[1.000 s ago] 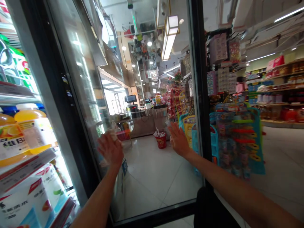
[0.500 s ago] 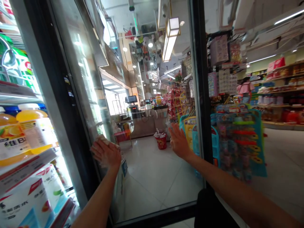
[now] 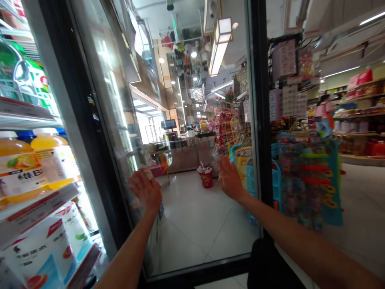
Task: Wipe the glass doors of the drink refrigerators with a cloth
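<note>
An open glass cooler door point(image 3: 192, 224) stands in front of me, framed in black. My left hand point(image 3: 146, 192) lies flat against the glass near the hinge side and presses a pale cloth point(image 3: 148, 173) onto it; the cloth's edge shows above the fingers. My right hand point(image 3: 229, 179) rests flat on the glass near the door's right frame point(image 3: 261, 120), fingers stretched out, holding nothing.
Cooler shelves point(image 3: 36, 200) at left carry orange juice bottles point(image 3: 18, 160) and white cartons point(image 3: 39, 253). Right of the door stands a blue display rack point(image 3: 309, 180). Through the glass I see a checkout counter point(image 3: 186, 148), a red bin point(image 3: 207, 176) and tiled floor. A person point(image 3: 325, 110) stands by far shelves.
My left hand slid with the cloth toward the hinge side, then back right and slightly up. My right hand stayed flat on the glass. The view shifted a little to the right.
</note>
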Tool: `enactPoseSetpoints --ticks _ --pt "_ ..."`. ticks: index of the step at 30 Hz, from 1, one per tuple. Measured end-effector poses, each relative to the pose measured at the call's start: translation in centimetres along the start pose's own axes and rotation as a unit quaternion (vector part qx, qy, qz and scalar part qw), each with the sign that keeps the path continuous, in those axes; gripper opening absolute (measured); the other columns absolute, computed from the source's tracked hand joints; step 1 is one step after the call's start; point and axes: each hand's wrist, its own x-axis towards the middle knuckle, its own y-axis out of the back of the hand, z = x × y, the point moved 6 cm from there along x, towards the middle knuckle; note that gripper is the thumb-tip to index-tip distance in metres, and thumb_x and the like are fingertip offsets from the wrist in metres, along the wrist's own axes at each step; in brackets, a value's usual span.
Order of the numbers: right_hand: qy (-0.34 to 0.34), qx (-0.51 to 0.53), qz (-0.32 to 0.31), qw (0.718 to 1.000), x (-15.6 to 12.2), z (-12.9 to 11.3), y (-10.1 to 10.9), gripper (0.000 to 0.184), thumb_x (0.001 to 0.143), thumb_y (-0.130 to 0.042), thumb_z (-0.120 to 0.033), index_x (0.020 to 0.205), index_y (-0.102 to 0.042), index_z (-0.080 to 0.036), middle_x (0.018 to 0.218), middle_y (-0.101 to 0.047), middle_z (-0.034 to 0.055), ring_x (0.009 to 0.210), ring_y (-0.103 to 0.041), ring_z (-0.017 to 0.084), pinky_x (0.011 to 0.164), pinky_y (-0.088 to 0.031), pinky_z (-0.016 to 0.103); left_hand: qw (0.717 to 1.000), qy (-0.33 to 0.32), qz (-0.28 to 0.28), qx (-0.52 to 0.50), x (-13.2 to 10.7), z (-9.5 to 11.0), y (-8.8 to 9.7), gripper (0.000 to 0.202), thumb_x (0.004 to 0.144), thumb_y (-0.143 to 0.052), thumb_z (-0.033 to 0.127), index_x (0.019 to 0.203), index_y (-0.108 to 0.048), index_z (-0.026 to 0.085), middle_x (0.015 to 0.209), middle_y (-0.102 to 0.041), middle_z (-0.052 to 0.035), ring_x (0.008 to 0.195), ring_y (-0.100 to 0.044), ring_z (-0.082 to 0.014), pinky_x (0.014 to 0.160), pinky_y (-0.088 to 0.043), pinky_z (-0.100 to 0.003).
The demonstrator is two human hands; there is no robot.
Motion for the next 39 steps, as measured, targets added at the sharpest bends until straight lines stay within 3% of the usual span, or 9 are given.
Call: enactPoseSetpoints --ticks 4,6,10,16,22,24,27,34,39 --pt "0.006 -0.003 0.011 1.000 -0.1 0.1 -0.1 0.067 0.079 -0.037 -0.008 0.145 -0.025 -0.016 0.153 -0.022 0.0090 0.143 -0.008 0.023 0.112 -0.023 0.051 0.912 -0.377 -0.161 -0.008 -3.2 6.1 -2.3 0.054 0.088 -0.042 0.026 0.140 -0.032 0.028 0.146 -0.035 -0.0062 0.141 -0.018 -0.0222 0.114 -0.016 -0.049" --pt "0.013 -0.004 0.009 1.000 -0.1 0.2 0.0 0.065 0.079 -0.036 -0.008 0.144 -0.028 -0.016 0.152 -0.024 0.0090 0.143 -0.009 0.022 0.112 -0.024 0.049 0.940 -0.316 -0.131 0.000 -2.2 5.3 -1.9 0.053 0.089 -0.041 0.027 0.141 -0.032 0.026 0.145 -0.037 -0.0085 0.140 -0.019 -0.0238 0.113 -0.017 -0.051" --pt "0.012 -0.008 0.002 1.000 -0.1 0.1 0.2 0.059 0.081 -0.036 -0.009 0.139 -0.037 -0.014 0.150 -0.029 0.0105 0.143 -0.010 0.022 0.112 -0.025 0.047 0.998 0.054 0.022 0.015 -0.1 0.0 0.2 0.060 0.091 -0.035 0.034 0.144 -0.019 0.010 0.148 -0.024 -0.0234 0.140 -0.010 -0.0352 0.105 -0.021 -0.065" --pt "0.008 0.000 0.009 1.000 -0.2 0.0 0.2 0.063 0.080 -0.037 -0.009 0.143 -0.030 -0.015 0.151 -0.027 0.0102 0.143 -0.010 0.023 0.111 -0.025 0.049 0.935 -0.309 -0.169 -0.042 -2.6 6.0 -2.3 0.048 0.090 -0.040 0.030 0.137 -0.038 0.025 0.144 -0.040 -0.0082 0.140 -0.018 -0.0244 0.114 -0.013 -0.050" --pt "0.019 -0.004 0.001 1.000 -0.8 0.0 0.0 0.061 0.081 -0.037 -0.009 0.142 -0.032 -0.016 0.150 -0.030 0.0097 0.142 -0.013 0.022 0.111 -0.025 0.048 0.999 -0.032 0.009 0.012 0.0 4.5 -0.8 0.060 0.091 -0.036 0.032 0.144 -0.018 0.011 0.148 -0.024 -0.0205 0.141 -0.004 -0.0316 0.108 -0.018 -0.062" --pt "0.014 -0.011 0.003 1.000 -0.9 -0.2 0.0 0.059 0.081 -0.037 -0.009 0.140 -0.035 -0.014 0.149 -0.030 0.0108 0.142 -0.013 0.023 0.111 -0.026 0.048 0.982 -0.184 -0.037 -0.001 -0.8 7.7 -1.5 0.059 0.091 -0.037 0.028 0.145 -0.018 0.015 0.149 -0.025 -0.0163 0.142 -0.004 -0.0285 0.111 -0.018 -0.058" --pt "0.016 -0.017 0.004 1.000 -1.0 -0.1 0.0 0.058 0.080 -0.038 -0.009 0.138 -0.038 -0.012 0.149 -0.032 0.0120 0.142 -0.015 0.024 0.111 -0.025 0.048 0.869 -0.473 -0.143 -0.029 -3.4 12.3 -2.6 0.055 0.089 -0.038 0.022 0.143 -0.025 0.025 0.147 -0.032 -0.0050 0.141 -0.012 -0.0209 0.115 -0.013 -0.049" --pt "0.034 -0.013 0.011 0.999 -1.3 0.9 0.6 0.061 0.078 -0.036 -0.008 0.140 -0.036 -0.013 0.149 -0.031 0.0114 0.142 -0.017 0.022 0.111 -0.024 0.048 0.984 -0.175 -0.031 0.013 1.6 10.2 -1.8 0.056 0.090 -0.036 0.027 0.144 -0.024 0.014 0.149 -0.026 -0.0144 0.142 -0.004 -0.0287 0.112 -0.013 -0.058" --pt "0.034 -0.027 -0.011 0.999 -2.1 1.7 1.3 0.057 0.078 -0.035 -0.006 0.134 -0.044 -0.013 0.148 -0.034 0.0113 0.141 -0.018 0.022 0.111 -0.024 0.048 0.806 -0.564 -0.176 -0.025 -4.6 14.7 -2.9 0.051 0.089 -0.035 0.021 0.140 -0.033 0.024 0.147 -0.034 -0.0023 0.140 -0.018 -0.0189 0.116 -0.011 -0.047"
